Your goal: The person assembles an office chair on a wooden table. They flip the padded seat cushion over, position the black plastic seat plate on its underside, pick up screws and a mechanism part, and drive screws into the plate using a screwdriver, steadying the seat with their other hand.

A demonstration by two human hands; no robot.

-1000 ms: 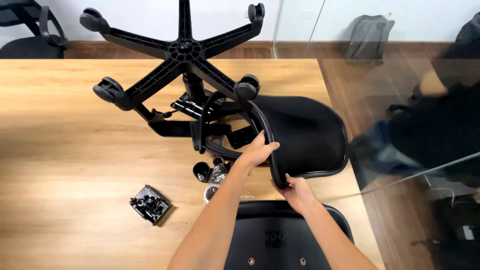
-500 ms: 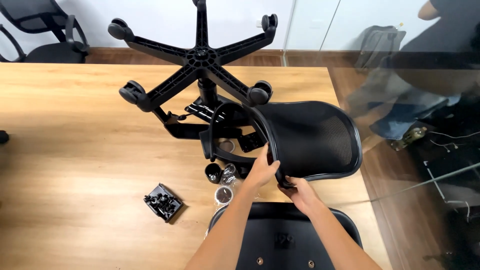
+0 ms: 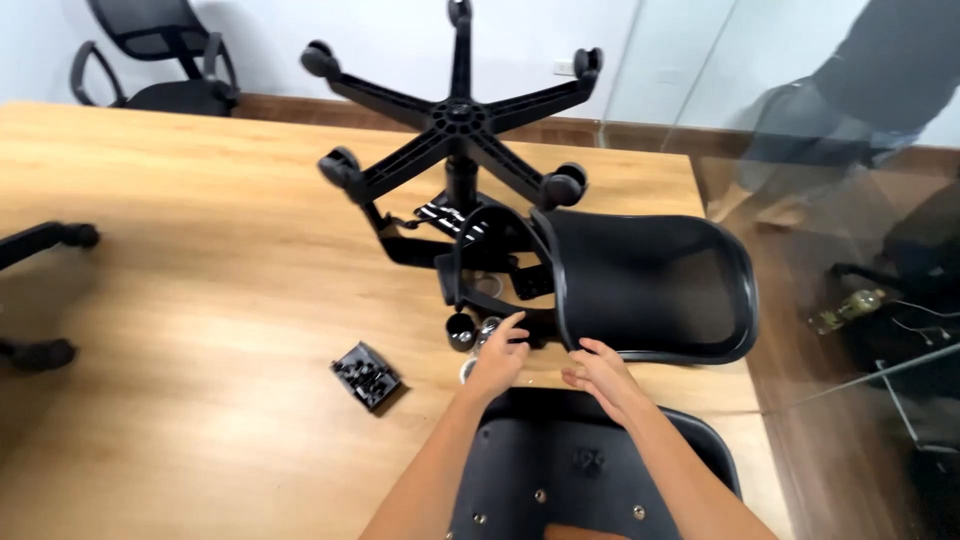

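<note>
We see a wide wooden surface [image 3: 180,330] carrying a partly assembled black office chair. Its five-star wheeled base [image 3: 458,115] sticks up at the far side, casters in the air, with the seat mechanism [image 3: 470,235] under it. Beside that, toward the right, the mesh backrest [image 3: 650,285] lies on the surface, its curved frame edge facing us. At the near edge a black seat pan [image 3: 570,470] shows its underside with several screw holes.

Our left hand [image 3: 497,358] hovers at the lower end of the backrest frame, fingers loosely curled, its grip released and holding nothing that we can make out. Our right hand [image 3: 600,375] is just beside it, fingertips touching the lower rim of the backrest, fingers spread, its grip also released.

Near the left hand, a small black cylindrical part [image 3: 461,330] and some shiny metal fittings [image 3: 487,330] sit on the surface. Further left lies a small black tray of screws [image 3: 366,375].

Another chair [image 3: 160,60] stands beyond the far left corner, and a person [image 3: 860,90] stands behind the glass at the right.
</note>
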